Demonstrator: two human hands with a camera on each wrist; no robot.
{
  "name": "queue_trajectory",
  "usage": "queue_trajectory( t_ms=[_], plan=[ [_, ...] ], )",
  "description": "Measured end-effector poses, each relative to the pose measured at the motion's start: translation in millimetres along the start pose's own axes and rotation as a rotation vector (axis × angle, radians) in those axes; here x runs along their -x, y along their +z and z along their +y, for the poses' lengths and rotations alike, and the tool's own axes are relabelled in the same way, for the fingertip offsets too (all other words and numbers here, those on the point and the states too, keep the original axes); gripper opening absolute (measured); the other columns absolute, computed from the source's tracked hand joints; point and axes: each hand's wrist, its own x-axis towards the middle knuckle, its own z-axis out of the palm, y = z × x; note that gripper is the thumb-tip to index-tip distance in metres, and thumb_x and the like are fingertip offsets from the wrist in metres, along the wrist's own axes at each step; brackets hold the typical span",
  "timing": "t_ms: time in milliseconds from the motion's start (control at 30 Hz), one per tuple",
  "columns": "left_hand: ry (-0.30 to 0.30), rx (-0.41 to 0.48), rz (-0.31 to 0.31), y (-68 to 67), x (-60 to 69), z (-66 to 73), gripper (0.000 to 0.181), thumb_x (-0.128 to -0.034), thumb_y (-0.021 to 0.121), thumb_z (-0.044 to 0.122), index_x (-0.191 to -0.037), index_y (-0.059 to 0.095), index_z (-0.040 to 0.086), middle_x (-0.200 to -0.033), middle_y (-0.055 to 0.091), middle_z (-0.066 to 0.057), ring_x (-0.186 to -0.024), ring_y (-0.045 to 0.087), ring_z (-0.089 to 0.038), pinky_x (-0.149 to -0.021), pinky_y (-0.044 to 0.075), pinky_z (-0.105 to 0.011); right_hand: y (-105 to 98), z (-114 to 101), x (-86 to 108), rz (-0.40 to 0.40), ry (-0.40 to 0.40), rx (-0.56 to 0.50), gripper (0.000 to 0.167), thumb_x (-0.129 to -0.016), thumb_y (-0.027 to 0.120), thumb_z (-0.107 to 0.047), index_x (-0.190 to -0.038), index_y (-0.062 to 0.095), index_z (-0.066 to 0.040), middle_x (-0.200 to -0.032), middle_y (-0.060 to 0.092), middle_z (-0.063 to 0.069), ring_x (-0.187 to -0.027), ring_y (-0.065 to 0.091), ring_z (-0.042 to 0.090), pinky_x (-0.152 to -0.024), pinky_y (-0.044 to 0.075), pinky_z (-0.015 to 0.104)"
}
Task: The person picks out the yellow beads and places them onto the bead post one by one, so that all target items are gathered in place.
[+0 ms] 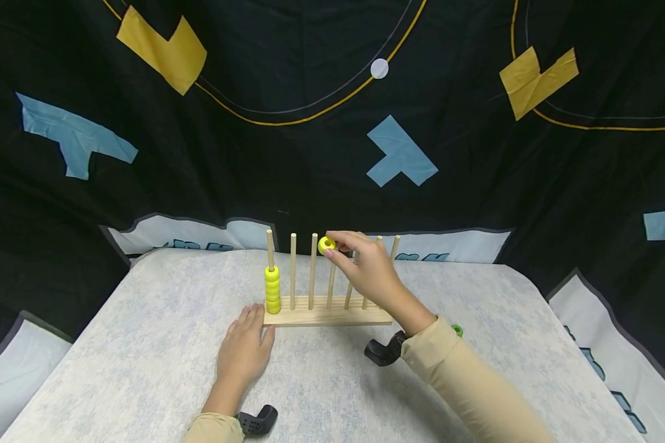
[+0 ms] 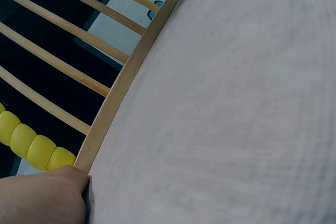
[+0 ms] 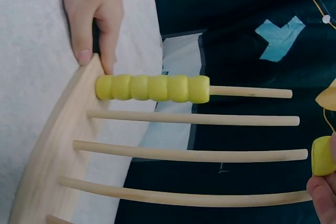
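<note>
A wooden peg rack [image 1: 327,316] stands on the table, with a row of upright pegs along its base. Several yellow beads [image 1: 273,289] are stacked on its leftmost peg, whose upper part is bare. My left hand [image 1: 245,352] holds the left end of the base between thumb and fingers, as the right wrist view shows. Up near the peg tops, my right hand [image 1: 369,269] pinches one yellow bead [image 1: 327,245] between thumb and fingers. That bead is beside the top of the third peg [image 3: 194,155], apart from it. Behind the right hand, some pegs are partly hidden.
A green bead [image 1: 457,330] lies on the table to the right, partly covered by the right sleeve [image 1: 465,375]. The pale tablecloth [image 1: 161,344] spreads around the rack. Behind it hangs a dark curtain [image 1: 288,166] with blue and gold patches.
</note>
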Motion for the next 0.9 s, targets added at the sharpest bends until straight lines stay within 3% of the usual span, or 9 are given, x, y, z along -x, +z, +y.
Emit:
queue_trajectory(
  t_ms=[333, 600, 900],
  plan=[
    [0.002, 0.000, 0.004, 1.1, -0.2, -0.4, 0.062, -0.1031, 0.048, 0.033, -0.150, 0.035, -0.005, -0.158, 0.035, -0.021, -0.150, 0.027, -0.039, -0.124, 0.020, -0.053, -1, -4, -20.8, -0.016, 0.067, -0.045, 0.035, -0.093, 0.071, -0.019, -0.126, 0.067, -0.007, -0.120, 0.072, 0.005, -0.099, 0.070, 0.014, -0.084, 0.059, 0.023],
    [0.000, -0.001, 0.003, 0.4, -0.5, 0.2, 0.062, -0.1030, 0.048, 0.032, -0.150, 0.035, -0.005, -0.158, 0.035, -0.021, -0.150, 0.027, -0.039, -0.124, 0.020, -0.053, 2, -6, -34.0, -0.054, 0.119, -0.063, 0.036, -0.094, 0.070, -0.020, -0.128, 0.066, -0.009, -0.120, 0.072, 0.005, -0.102, 0.070, 0.015, -0.085, 0.059, 0.023],
    [-0.006, 0.000, -0.005, 0.0, -0.6, 0.3, 0.062, -0.1031, 0.048, 0.033, -0.150, 0.035, -0.005, -0.158, 0.034, -0.021, -0.150, 0.026, -0.038, -0.124, 0.020, -0.052, 15, -9, -46.8, -0.096, 0.122, -0.081, 0.037, -0.095, 0.069, -0.020, -0.130, 0.065, -0.008, -0.121, 0.071, 0.006, -0.104, 0.070, 0.016, -0.086, 0.058, 0.020]
  ],
)
